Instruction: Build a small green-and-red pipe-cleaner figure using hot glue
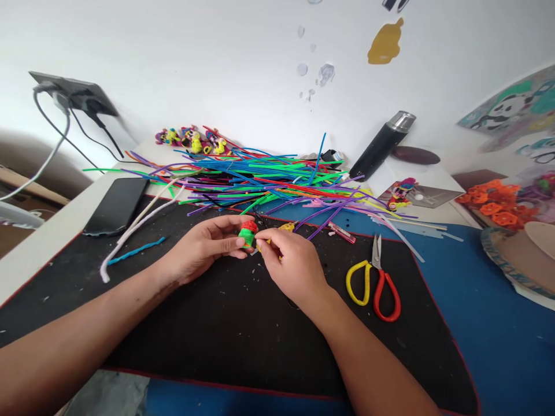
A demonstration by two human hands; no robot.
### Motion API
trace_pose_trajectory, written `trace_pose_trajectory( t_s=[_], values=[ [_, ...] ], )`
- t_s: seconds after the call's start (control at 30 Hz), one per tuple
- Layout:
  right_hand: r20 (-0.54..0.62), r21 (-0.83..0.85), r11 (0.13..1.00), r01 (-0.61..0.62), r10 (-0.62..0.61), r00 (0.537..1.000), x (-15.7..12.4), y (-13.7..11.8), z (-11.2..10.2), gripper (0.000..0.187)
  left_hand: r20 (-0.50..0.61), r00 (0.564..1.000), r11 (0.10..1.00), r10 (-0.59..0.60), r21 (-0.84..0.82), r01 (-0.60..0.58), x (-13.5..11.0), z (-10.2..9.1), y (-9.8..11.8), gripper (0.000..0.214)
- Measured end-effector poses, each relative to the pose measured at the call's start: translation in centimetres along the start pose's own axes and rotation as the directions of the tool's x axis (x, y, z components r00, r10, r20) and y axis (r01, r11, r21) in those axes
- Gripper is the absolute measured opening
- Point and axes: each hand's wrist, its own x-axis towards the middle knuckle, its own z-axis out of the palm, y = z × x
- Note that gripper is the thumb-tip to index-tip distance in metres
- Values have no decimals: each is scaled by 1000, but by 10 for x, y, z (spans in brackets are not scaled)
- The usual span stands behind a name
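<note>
My left hand (208, 245) pinches a small green and red pipe-cleaner figure (247, 236) between thumb and fingers, red end up. Close beside its right side, my right hand (292, 254) has thumb and forefinger pressed together. What lies between those fingertips is too small to make out. A yellow piece (287, 227) shows just behind the right hand, partly covered by it. Scissors (375, 280) with one yellow and one red handle lie partly open on the black mat (243, 341), right of my right hand.
A large heap of coloured pipe cleaners (260, 179) stretches across the back. On the left are a phone (116, 205) and a twisted blue pipe cleaner (136, 251). A black flask (381, 144), finished figures (195, 140), a pink-handled cutter (341, 232) and a round basket (498, 254) surround the mat.
</note>
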Motion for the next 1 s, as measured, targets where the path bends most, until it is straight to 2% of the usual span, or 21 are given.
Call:
trace_pose_trajectory(
  t_s=[1.0],
  values=[
    [-14,1,1000,-20,20,1000,0,0,1,20,20,1000,1000,10,-27,-9,0,2,0,51]
  ],
)
